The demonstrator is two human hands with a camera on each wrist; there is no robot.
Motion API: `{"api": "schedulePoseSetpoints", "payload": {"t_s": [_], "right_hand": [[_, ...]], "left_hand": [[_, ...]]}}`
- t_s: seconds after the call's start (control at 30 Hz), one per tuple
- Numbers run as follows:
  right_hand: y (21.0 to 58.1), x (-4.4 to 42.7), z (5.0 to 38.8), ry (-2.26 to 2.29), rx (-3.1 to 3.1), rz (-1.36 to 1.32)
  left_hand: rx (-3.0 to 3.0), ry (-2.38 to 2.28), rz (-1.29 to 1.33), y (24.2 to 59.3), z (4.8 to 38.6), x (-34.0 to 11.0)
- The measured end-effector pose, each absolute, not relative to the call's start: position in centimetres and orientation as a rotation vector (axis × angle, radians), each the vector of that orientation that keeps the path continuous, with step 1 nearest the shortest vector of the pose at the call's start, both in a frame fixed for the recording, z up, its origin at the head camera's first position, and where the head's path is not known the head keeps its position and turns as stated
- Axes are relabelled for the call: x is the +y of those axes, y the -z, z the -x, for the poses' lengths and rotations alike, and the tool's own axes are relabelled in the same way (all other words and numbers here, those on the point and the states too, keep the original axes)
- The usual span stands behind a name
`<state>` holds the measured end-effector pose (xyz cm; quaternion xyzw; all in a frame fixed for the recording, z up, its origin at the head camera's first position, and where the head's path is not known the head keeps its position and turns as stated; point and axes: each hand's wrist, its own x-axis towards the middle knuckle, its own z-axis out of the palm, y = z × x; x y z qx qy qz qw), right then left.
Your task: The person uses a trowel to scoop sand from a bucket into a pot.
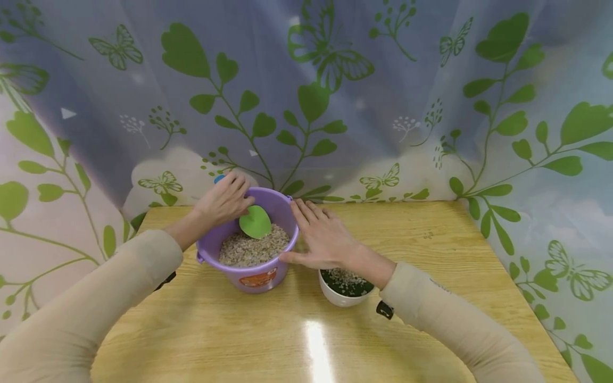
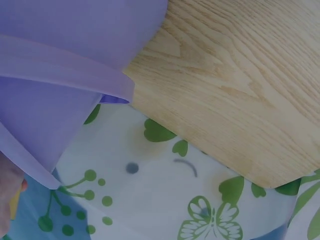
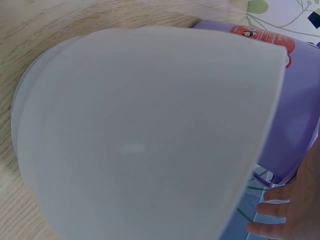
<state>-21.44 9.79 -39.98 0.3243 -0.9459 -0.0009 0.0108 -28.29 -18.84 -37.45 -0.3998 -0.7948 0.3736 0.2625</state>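
Observation:
My left hand [image 1: 225, 202] grips a small shovel with a green blade [image 1: 255, 222]; a blue end of it sticks out above the fist. The blade hangs inside a purple bucket [image 1: 230, 275], over pale, coarse grains [image 1: 254, 249]. My right hand [image 1: 325, 236], fingers straight, touches the bucket's right side at the rim. Below that forearm stands a white bowl [image 1: 339, 299] with a dark green inside and some of the same grains, partly hidden by the arm. In the left wrist view, only a sliver of the left hand [image 2: 7, 195] shows beside the bucket [image 2: 65, 30].
The light wooden table [image 1: 407, 229] carries the bucket near its back edge and the bowl to the right. Behind it hangs a curtain [image 1: 268, 80] with leaf and butterfly prints. The white bowl [image 3: 150, 125] fills most of the right wrist view, with the bucket [image 3: 295, 110] beyond.

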Motion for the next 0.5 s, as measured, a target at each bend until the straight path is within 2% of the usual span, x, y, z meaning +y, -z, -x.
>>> {"api": "schedulePoseSetpoints", "payload": {"t_s": [0.5], "right_hand": [[40.06, 9.68, 21.45, -0.042, -2.978, -1.005]], "left_hand": [[-2.195, -0.961, 1.131, 38.03, 28.25, -18.75]]}}
